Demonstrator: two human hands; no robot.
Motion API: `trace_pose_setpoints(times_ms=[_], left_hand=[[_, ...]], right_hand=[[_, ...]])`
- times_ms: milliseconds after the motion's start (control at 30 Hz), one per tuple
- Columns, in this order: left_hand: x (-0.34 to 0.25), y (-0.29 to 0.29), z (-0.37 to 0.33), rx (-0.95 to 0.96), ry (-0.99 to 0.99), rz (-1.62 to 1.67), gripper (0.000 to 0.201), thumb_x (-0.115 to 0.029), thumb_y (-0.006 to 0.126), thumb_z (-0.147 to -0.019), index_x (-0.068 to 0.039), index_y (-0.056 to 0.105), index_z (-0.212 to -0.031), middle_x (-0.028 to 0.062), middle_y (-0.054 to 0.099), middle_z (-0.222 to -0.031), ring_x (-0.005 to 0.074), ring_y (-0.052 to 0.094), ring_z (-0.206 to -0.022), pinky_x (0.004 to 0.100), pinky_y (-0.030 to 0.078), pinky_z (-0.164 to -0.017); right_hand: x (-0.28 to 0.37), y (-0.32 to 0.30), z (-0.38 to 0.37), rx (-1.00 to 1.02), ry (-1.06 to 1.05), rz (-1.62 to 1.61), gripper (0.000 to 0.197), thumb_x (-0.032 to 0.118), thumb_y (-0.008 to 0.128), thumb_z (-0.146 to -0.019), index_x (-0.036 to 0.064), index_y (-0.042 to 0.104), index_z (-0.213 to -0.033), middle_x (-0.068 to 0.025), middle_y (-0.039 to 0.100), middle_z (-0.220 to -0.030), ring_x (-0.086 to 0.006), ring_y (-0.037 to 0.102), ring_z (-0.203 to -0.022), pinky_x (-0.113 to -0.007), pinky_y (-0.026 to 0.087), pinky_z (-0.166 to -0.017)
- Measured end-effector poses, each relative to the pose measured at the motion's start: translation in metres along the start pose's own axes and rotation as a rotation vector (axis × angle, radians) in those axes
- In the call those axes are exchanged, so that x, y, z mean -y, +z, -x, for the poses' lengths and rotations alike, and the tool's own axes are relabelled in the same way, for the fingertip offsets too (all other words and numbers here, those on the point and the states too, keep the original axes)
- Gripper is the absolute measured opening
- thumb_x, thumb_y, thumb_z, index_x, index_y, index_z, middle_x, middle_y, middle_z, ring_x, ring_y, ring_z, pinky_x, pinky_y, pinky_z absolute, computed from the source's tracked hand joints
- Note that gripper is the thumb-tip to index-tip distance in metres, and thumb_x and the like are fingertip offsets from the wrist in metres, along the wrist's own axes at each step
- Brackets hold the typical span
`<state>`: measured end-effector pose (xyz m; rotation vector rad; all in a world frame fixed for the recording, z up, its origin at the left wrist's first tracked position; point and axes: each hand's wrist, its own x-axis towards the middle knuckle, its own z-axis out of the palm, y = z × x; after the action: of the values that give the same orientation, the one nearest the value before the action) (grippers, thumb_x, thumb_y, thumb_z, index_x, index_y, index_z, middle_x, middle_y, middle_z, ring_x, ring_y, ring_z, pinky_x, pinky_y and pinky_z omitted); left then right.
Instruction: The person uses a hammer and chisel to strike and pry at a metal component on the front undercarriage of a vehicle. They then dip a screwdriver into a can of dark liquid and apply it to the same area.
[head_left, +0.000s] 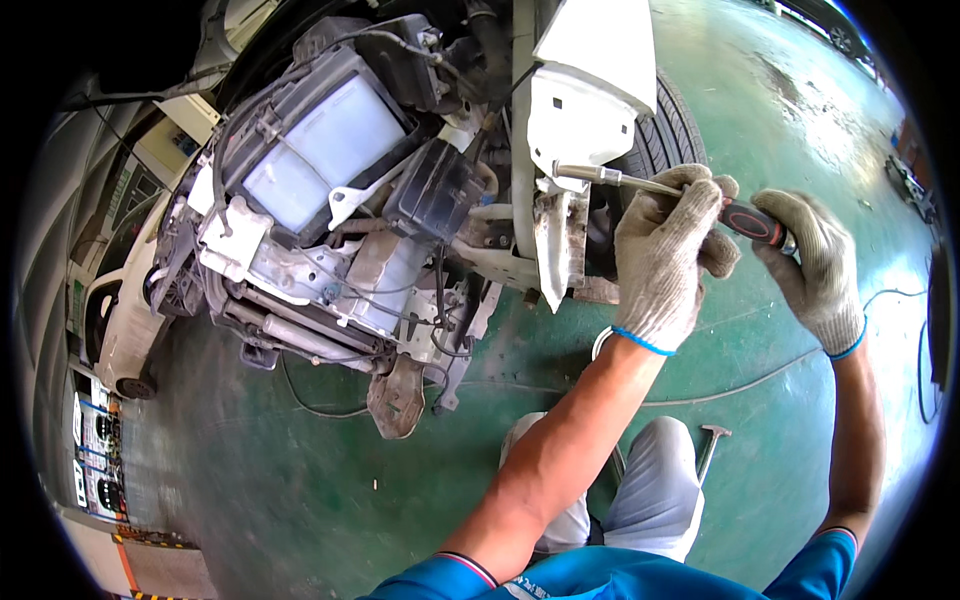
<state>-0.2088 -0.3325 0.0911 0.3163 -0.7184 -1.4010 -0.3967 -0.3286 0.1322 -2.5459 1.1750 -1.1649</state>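
Observation:
A nut driver with a black and red handle (752,222) is held up level in front of the car's stripped front corner. My left hand (665,255), in a white knit glove, is closed round its metal shaft. The thicker silver socket end (588,173) points left, in front of the white fender panel (585,110); whether it touches the metal cannot be told. My gloved right hand (815,255) grips the rear of the handle, fingers bent round it. Below the socket end hangs a bent, dirty white metal strip (553,240).
The opened car front, with its battery-like white box (325,150) and black box (432,190), fills the upper left. A tire (668,130) stands behind the fender. On the green floor are a hammer (712,450) by my knee and a long cable (740,395). Another car (125,310) stands far left.

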Motion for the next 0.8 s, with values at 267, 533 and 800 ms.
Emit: trace_pose_setpoints(times_ms=[267,533,800], left_hand=[[-0.004,-0.007,-0.006,0.137,-0.018,0.063,0.021,-0.017,0.07,-0.1,-0.007,0.067,-0.118,0.0145,0.075,-0.109,0.0156,0.071,-0.065,0.0274,0.058,-0.052],[0.001,0.005,-0.004,0.078,0.024,0.068,0.026,-0.016,0.072,-0.098,-0.005,0.064,-0.119,0.01,0.074,-0.103,0.0129,0.067,-0.059,0.0235,0.053,-0.047],[0.004,0.004,0.0,0.006,0.005,-0.011,0.025,-0.013,0.07,-0.099,-0.006,0.062,-0.121,0.0124,0.074,-0.106,0.0145,0.069,-0.06,0.0254,0.055,-0.047]], right_hand=[[-0.003,-0.009,0.003,0.298,0.581,-1.058,0.039,0.031,0.066,-0.102,-0.0049,0.061,-0.116,-0.0122,0.073,-0.087,-0.0165,0.07,-0.079,-0.03,0.056,-0.069],[-0.013,0.001,0.006,0.142,0.25,-0.477,0.043,0.034,0.071,-0.097,-0.0018,0.062,-0.118,-0.0126,0.073,-0.1,-0.0175,0.071,-0.088,-0.034,0.057,-0.076],[-0.001,0.006,0.004,-0.015,0.046,-0.131,0.036,0.023,0.075,-0.094,0.0006,0.062,-0.12,-0.0119,0.074,-0.102,-0.0209,0.073,-0.092,-0.035,0.057,-0.08]])
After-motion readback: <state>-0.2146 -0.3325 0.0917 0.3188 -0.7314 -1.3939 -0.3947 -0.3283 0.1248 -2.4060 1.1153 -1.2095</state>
